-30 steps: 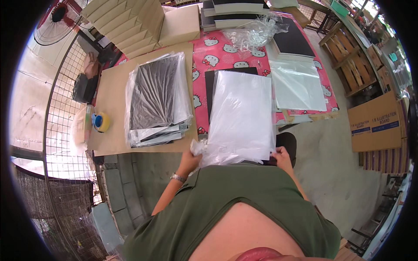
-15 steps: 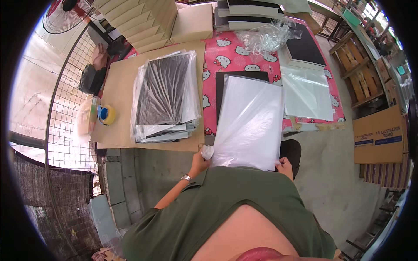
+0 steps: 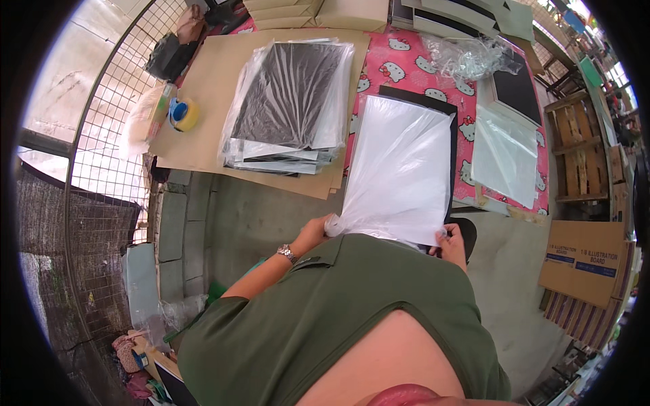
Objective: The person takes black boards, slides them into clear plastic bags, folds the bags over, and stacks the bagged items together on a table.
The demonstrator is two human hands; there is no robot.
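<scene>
A white board in a clear plastic bag (image 3: 399, 159) leans from the table edge towards my body, over a black board (image 3: 418, 99) that shows along its top and right side. My left hand (image 3: 313, 234) is closed on bunched plastic at the lower left corner of the bag. At the lower right corner my right hand (image 3: 452, 245) pinches the bag's edge, thumb uppermost. Wrinkles run across the plastic from the left corner. To the left lies a stack of plastic-wrapped black and white boards (image 3: 288, 101).
Brown cardboard (image 3: 196, 88) covers the table's left side, with a tape roll (image 3: 183, 114) on it. Clear plastic sleeves (image 3: 504, 155), crumpled plastic (image 3: 467, 59) and black-topped boards (image 3: 518, 95) lie on the pink patterned cloth (image 3: 393, 71). A wire mesh (image 3: 112, 135) stands at left.
The view has shifted, so the table sits higher in the picture. Plastic at the lower left is more gathered and wrinkled in my left hand. More of the black board shows along the right.
</scene>
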